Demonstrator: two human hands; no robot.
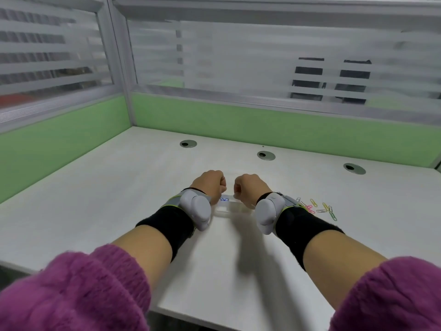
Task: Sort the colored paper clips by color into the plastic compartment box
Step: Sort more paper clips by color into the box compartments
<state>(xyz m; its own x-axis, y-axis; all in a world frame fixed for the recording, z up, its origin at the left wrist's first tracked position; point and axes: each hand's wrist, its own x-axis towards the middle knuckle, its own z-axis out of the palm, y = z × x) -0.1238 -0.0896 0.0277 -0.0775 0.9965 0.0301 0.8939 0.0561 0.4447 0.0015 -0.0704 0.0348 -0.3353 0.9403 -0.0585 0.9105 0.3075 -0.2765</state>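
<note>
My left hand [210, 183] is curled into a tight fist with the thumb pressed against the fingers. It hovers over the left end of the clear plastic box [232, 207]. My right hand [250, 187] is also balled into a fist, over the right end of the box, its thumb side close to the box's far rim. I cannot tell whether it touches the rim. The two fists sit near each other with a small gap between them, backs toward me, so the undersides of my fingers are hidden.

The box lies flat on the white desk [119, 187], partly covered by my wrists. A blue paper clip [224, 199] lies in its far-left compartment, just beside my left hand. What the other compartments hold is hard to make out through the clear plastic.

The loose paper clips [317, 207] are scattered on the desk to the right of the box, beyond my right wrist. I can pick out yellow, green, pink and pale ones.

Each wrist carries a grey device, the left one [196, 207] and the right one [266, 212] flanking the box, each strapped over a black wristband [167, 225]. My purple fuzzy sleeves [71, 290] are pushed up my forearms on the near side of the box.

Behind the box, three round cable holes [265, 155] run along the desk, and behind them stands a green partition [238, 118] topped with frosted glass.
</note>
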